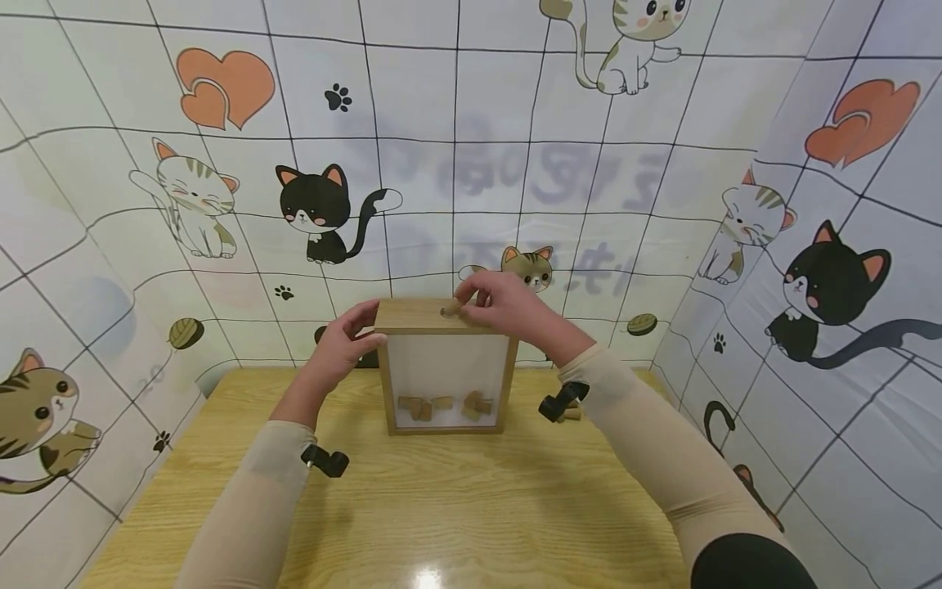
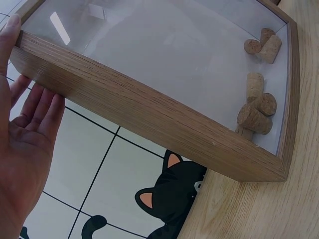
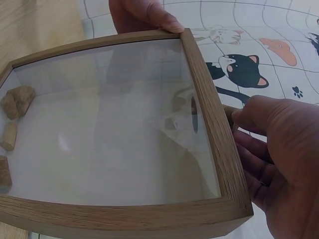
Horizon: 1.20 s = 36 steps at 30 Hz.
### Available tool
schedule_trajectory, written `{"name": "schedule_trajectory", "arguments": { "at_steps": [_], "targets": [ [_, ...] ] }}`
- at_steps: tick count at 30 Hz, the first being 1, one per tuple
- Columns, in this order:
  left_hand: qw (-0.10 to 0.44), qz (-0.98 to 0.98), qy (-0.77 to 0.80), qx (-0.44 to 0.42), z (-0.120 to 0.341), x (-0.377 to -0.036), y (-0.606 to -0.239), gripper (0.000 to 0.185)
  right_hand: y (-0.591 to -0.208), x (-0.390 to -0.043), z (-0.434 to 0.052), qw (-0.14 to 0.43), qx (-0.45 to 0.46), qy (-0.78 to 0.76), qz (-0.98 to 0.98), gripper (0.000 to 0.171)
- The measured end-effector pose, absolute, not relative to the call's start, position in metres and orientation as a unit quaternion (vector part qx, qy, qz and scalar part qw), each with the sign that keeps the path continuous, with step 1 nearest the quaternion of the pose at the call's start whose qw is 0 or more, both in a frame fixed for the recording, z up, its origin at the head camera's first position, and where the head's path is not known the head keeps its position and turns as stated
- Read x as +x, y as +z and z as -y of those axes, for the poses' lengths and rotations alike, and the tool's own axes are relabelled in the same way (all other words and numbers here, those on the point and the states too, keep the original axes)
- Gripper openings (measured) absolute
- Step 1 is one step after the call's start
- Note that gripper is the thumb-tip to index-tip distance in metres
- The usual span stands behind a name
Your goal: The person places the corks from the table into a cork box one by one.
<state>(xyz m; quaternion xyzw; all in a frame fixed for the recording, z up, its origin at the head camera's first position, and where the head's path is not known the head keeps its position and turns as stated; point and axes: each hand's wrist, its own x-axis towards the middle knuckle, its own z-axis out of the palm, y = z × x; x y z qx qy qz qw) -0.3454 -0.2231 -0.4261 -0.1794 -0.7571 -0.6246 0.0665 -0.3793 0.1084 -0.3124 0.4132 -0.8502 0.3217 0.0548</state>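
The right hand (image 1: 508, 307) is pinching a cork (image 1: 450, 310) against the top of the upright wooden frame box (image 1: 445, 366), while the left hand (image 1: 340, 348), fingers relaxed and fairly straight, is steadying its upper left corner. Several corks (image 1: 444, 405) are lying behind the glass at the bottom, on the wooden table (image 1: 412, 507).

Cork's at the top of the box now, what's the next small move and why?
Probably tip the cork upright over the hole in the box top and push it in. The right hand pinches it there, the left hand steadies the box's side, and corks already lie inside.
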Motion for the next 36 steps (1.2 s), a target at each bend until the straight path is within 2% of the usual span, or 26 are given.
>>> {"name": "schedule_trajectory", "arguments": {
  "at_steps": [25,36],
  "targets": [
    [0.06,0.759,-0.624,-0.173,0.222,-0.346,-0.424,0.069,-0.316,-0.379,-0.102,0.057,0.426,0.299,0.852,0.02],
    [0.062,0.76,-0.622,-0.176,0.222,-0.345,-0.424,0.071,-0.317,-0.367,-0.139,0.141,0.411,0.331,0.838,0.008]
  ]
}}
